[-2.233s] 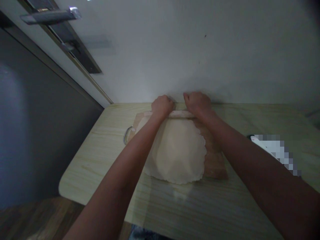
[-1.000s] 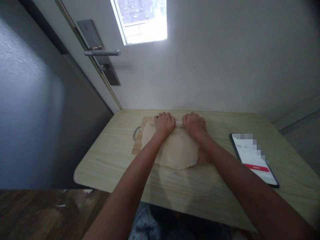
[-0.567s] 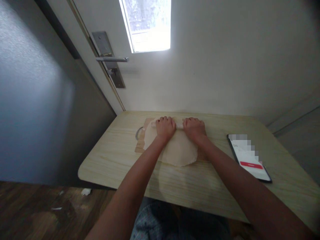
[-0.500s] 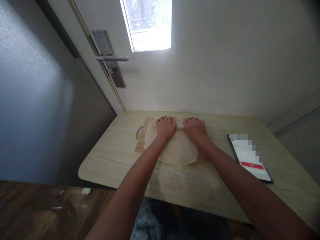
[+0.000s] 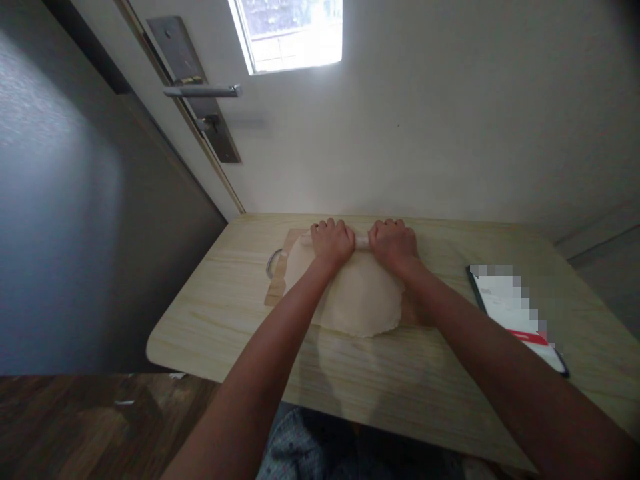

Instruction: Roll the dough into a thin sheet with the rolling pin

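Observation:
A thin, wide sheet of pale dough (image 5: 365,297) lies over a wooden cutting board (image 5: 275,291), its near edge hanging past the board onto the table. Across the far part of the dough rests a light rolling pin (image 5: 362,243). My left hand (image 5: 334,241) is closed around the pin's left part, and my right hand (image 5: 393,243) grips it on the right; a short stretch of pin shows between them. The pin's right end is hidden by my right hand. A metal ring handle (image 5: 273,264) sticks out at the board's left side.
The light wood table (image 5: 210,300) stands against a pale door with a lever handle (image 5: 203,91) and a bright window (image 5: 295,33). A phone (image 5: 520,317) with a lit screen lies on the right, beyond my right forearm. Scraps lie on the dark floor (image 5: 75,427) at left.
The camera view has shifted and tilted down slightly. Both hands keep their grip on the rolling pin, still at the dough's far part.

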The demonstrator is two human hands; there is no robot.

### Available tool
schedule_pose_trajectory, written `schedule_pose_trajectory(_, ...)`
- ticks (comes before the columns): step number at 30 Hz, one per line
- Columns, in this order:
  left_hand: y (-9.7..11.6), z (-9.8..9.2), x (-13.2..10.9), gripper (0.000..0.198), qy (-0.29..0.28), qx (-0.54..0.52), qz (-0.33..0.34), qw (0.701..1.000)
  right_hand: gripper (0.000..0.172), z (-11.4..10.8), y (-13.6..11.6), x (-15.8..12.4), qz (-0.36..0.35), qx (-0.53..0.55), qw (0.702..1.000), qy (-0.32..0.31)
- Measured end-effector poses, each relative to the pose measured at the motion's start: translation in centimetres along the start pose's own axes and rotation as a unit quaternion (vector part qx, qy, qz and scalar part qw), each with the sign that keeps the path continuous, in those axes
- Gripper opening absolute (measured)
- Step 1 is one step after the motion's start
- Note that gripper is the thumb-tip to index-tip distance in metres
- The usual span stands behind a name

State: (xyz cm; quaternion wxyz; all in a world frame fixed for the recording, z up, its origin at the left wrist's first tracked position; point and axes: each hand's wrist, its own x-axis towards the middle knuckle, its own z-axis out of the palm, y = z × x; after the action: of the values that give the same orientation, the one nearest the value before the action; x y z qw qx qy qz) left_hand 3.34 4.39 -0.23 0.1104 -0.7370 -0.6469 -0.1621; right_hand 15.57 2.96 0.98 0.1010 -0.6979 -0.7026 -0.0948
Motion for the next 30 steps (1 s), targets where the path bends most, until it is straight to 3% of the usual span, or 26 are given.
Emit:
schedule_pose_trajectory(19,0.3,0.6,4.2,0.047,-0.111,-0.007,-0.038,0.993,0.044,0.9,0.2,4.8,0.095,0.074,0.99,-0.069)
schedule_pose_trajectory(23,0.1,1.0,5.0,0.047,-0.141,-0.014,-0.056,0.988,0.042,1.3,0.4,5.6,0.091,0.092,0.989,-0.074)
schedule_pose_trajectory(30,0.0,1.6,5.9,0.046,-0.143,-0.023,-0.06,0.988,0.039,1.9,0.7,6.4,0.084,0.1,0.989,-0.073)
